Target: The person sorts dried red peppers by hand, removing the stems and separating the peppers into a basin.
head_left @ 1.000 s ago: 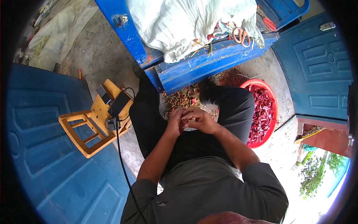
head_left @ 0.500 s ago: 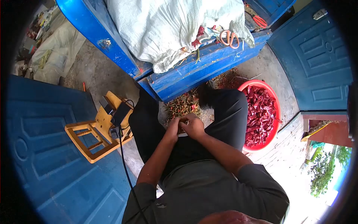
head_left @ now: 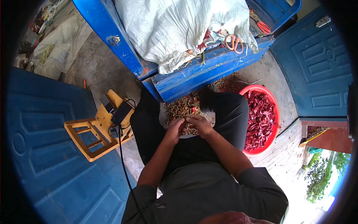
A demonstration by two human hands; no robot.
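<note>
Between the knees, my left hand [head_left: 176,129] and my right hand [head_left: 200,125] meet at their fingertips. Both have curled, pinching fingers; whatever is between them is too small or hidden to make out. Beneath and beyond them lies a heap of stems and reddish bits [head_left: 183,107] on the ground. To the right of my leg stands a red basin [head_left: 276,115] holding many dark red dried chili pieces [head_left: 260,117].
Ahead, a blue wooden frame [head_left: 209,80] carries a white woven sack [head_left: 167,31], pink-handled scissors [head_left: 234,44] and red-handled scissors [head_left: 263,27]. A wooden chair [head_left: 91,140] with black devices [head_left: 121,113] stands left; a black cable [head_left: 126,168] runs to my body. Blue doors [head_left: 56,138] flank both sides.
My hands have spread slightly at the wrists, with fingertips still together. The view has tilted a little, so the surroundings sit slightly lower.
</note>
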